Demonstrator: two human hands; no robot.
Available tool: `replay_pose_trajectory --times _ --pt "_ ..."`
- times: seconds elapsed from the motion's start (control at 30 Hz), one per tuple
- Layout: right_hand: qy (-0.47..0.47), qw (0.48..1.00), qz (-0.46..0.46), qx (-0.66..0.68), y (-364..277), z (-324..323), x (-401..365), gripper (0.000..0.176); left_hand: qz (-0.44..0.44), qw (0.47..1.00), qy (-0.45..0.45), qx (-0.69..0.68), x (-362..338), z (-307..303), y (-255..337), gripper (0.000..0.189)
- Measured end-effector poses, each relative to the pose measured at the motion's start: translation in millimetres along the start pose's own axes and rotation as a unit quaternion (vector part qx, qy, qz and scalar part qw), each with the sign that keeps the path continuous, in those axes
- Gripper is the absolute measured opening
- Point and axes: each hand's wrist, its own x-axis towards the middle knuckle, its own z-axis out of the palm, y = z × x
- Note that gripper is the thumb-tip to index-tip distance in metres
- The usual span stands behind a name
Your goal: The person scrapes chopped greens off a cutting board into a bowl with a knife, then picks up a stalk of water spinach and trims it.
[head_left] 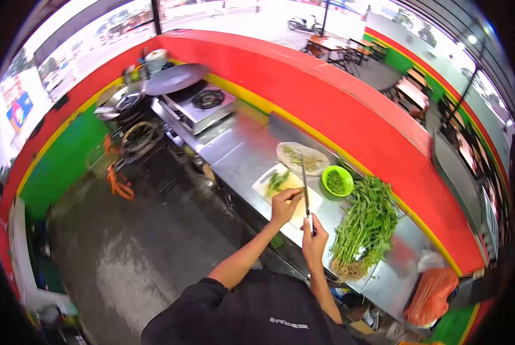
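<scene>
Along a red wall (303, 86) runs a metal surface (229, 141) with a cutting board (299, 218) on it. The right hand (314, 237) is closed around the handle of a knife (306, 187), its long axis pointing away from the body, above the board. The left hand (284, 207), nearer the greens (278, 180) just beyond it, bends its fingertips together beside the blade; whether they grip anything, I cannot tell.

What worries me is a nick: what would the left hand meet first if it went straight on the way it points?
Probably the knife held in the right hand: it crosses the line just ahead of the left hand, though depth is unclear in this view.
</scene>
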Motion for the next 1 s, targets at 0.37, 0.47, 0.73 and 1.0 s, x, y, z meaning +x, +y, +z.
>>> replay_pose_trajectory --times 0.37,0.47,0.73,1.0 --pt "0.087 0.996 0.022 -0.011 -17 39 27 0.037 -0.046 0.992 -0.097 -0.068 44 -6 -11 0.021" --pt "0.103 0.994 0.024 0.000 -13 44 30 0.036 -0.077 0.986 -0.112 -0.100 42 -5 -18 0.023" --pt "0.118 0.990 0.063 -0.039 -15 42 34 0.037 -0.125 0.967 -0.139 -0.172 40 11 -23 0.023" --pt "0.105 0.990 0.066 -0.066 -15 42 33 0.031 -0.100 0.974 -0.143 -0.142 49 9 -30 0.020"
